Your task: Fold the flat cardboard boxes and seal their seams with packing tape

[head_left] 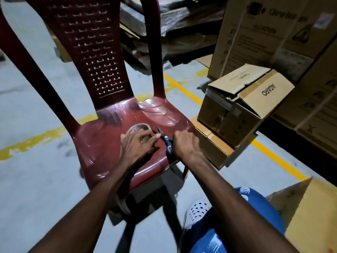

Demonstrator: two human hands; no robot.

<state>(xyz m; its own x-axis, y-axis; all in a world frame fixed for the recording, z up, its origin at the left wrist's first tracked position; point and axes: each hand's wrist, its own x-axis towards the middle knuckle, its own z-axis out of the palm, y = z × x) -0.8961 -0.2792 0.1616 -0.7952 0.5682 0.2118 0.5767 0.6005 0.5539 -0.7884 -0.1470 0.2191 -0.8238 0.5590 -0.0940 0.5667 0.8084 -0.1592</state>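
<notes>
The roll of packing tape (pixel 139 129) lies flat on the seat of the maroon chair (pixel 109 147), partly under the left hand (pixel 138 145), whose curled fingers hold the roll. Just right of that grip, the right hand (pixel 184 145) clenches the blue scissors (pixel 166 143), blades pointing toward the roll. To cut cleanly, I judge the tape should be pulled taut before closing the blades. An open cardboard box (pixel 242 105) stands well right of both hands.

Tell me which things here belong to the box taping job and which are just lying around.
Job: tape roll under left hand; scissors gripped by right hand; cardboard box beside the knee.

Lying about: chair, opened carton, wrapped stacks.
</notes>
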